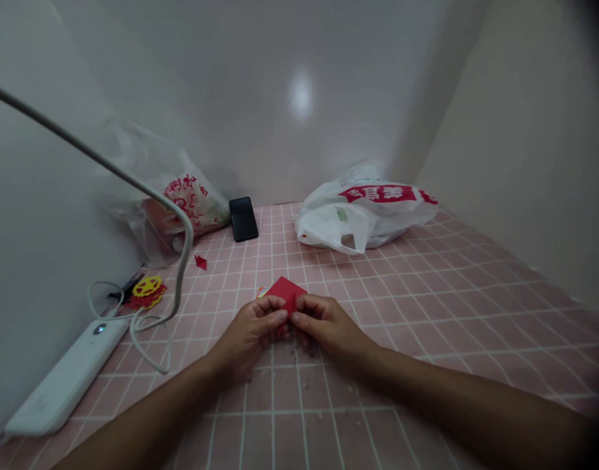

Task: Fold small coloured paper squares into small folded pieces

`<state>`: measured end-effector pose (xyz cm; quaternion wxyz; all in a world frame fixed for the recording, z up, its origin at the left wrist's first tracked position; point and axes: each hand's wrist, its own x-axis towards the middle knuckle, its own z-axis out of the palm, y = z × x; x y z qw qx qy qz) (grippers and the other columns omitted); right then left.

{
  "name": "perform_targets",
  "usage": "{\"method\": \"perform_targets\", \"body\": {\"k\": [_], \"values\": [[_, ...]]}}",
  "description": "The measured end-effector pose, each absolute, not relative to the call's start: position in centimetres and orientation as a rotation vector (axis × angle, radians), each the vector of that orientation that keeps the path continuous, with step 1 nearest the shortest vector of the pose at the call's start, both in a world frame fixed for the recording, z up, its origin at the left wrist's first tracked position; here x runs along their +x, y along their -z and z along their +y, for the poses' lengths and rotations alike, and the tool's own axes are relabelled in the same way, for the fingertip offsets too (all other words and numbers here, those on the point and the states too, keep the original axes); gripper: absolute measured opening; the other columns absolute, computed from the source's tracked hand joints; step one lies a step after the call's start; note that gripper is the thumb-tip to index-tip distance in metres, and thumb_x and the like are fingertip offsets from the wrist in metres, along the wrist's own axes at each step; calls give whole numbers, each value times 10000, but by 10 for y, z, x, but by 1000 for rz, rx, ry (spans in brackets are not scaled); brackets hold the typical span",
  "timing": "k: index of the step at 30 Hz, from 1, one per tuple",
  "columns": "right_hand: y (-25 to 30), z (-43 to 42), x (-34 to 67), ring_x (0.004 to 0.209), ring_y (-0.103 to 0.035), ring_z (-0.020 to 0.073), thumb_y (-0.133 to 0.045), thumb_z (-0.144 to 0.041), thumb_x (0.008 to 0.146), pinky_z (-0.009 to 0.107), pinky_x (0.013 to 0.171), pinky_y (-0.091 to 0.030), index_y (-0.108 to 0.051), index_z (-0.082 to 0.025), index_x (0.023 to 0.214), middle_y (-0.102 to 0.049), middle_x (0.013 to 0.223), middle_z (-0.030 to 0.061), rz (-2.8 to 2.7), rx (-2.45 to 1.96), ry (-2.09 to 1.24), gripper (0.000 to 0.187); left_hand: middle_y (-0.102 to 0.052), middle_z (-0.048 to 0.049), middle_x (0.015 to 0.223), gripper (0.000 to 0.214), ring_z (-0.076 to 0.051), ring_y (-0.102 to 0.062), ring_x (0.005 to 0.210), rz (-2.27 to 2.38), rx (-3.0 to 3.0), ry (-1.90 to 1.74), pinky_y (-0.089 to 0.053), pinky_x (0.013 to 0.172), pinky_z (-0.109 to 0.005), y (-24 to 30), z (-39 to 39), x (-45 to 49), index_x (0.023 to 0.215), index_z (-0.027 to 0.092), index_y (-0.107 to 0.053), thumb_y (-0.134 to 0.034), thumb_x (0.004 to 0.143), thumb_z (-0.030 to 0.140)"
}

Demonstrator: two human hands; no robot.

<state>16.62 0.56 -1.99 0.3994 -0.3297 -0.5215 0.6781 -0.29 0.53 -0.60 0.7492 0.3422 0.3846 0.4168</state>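
Observation:
Between my two hands is a piece of folded red paper point(286, 289), its pointed top facing away from me. My left hand point(254, 326) pinches its left side between thumb and fingers. On the other side, my right hand point(326, 326) pinches the paper the same way, with the thumb tips close together at a crease. The lower part of the paper is hidden by the fingers. Something with a pale, coloured edge peeks out behind my left fingers; I cannot tell what it is. A small folded red paper piece point(200, 262) lies farther off to the left.
A pink checked cloth point(407, 294) covers the table. At the back are a black phone point(243, 219), a white plastic bag point(363, 209) and a clear bag with red print point(182, 202). Left are yellow and red cut-outs point(147, 290), a white power bank point(69, 378) and a cable point(184, 248).

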Motion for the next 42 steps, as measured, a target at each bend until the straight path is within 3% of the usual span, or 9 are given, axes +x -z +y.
{"method": "perform_targets", "body": {"k": [9,21,26,42], "values": [[14,6,165,484,-477,68,-636,-378,829,206,448,-363,-593,-166,818,-605,711,-12,-1334,-849,-1655,218,-640,17,700,280,-89,-587,618,914,845,-967,-475,636,-224,8,5,-3,827,149,-589,-815,712,267],[13,4,166,437,-434,76,-606,-320,815,209,424,-331,-527,-192,726,-505,567,-59,-1374,-994,-1537,175,-646,2,706,262,-103,-579,637,976,938,-944,-451,652,-232,8,5,-4,816,144,-612,-784,729,321],[10,2,167,449,-397,72,-603,-272,792,206,425,-303,-500,-194,664,-473,554,-60,-1439,-1035,-1398,182,-586,37,627,247,-70,-479,540,1056,1099,-975,-363,540,-194,6,4,-5,788,147,-628,-775,726,334],[18,9,169,392,-467,78,-673,-368,803,203,396,-360,-507,-195,706,-548,528,-63,-1178,-846,-1738,258,-633,1,680,246,-106,-535,587,1017,1112,-953,-420,608,-242,0,4,-5,811,149,-643,-756,734,353]]}}
